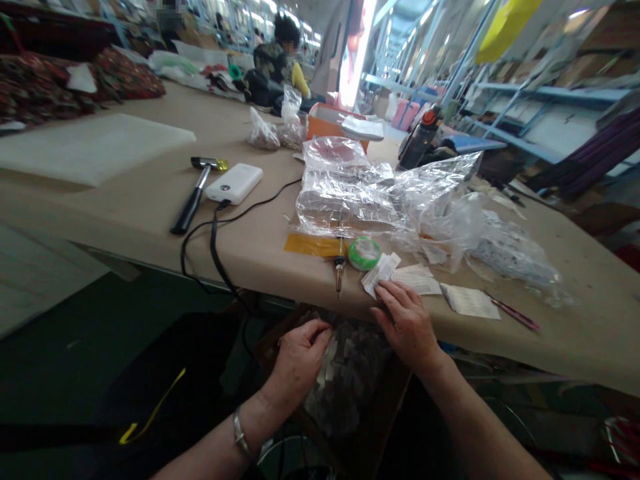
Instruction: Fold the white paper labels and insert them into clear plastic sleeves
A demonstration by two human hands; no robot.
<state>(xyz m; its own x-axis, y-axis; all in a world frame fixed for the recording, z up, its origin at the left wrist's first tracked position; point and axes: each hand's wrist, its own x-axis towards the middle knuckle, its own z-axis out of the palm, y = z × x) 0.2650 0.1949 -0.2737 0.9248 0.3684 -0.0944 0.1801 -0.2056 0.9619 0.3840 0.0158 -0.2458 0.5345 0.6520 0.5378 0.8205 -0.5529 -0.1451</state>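
My left hand (303, 350) hovers in front of the table edge, thumb and forefinger pinched together; anything between them is too small to make out. My right hand (407, 325) rests at the table edge with fingers stretched out, fingertips on a small stack of white printed labels (383, 272). More printed labels (470, 301) lie to the right. Just left of the stack are a round green-rimmed roll (364, 253) and a slim pointed tool (339, 270), its tip toward me. A strip of amber film (310, 245) lies behind the tool.
Clear plastic bags (350, 190) cover the middle of the table (270, 267). A hammer (193, 200) and a white power bank (235, 183) with black cable lie left. Thin pink-handled tweezers or snips (517, 315) lie right. Beneath my hands, a box holds greyish pieces (345, 380). Another person (277, 63) sits beyond.
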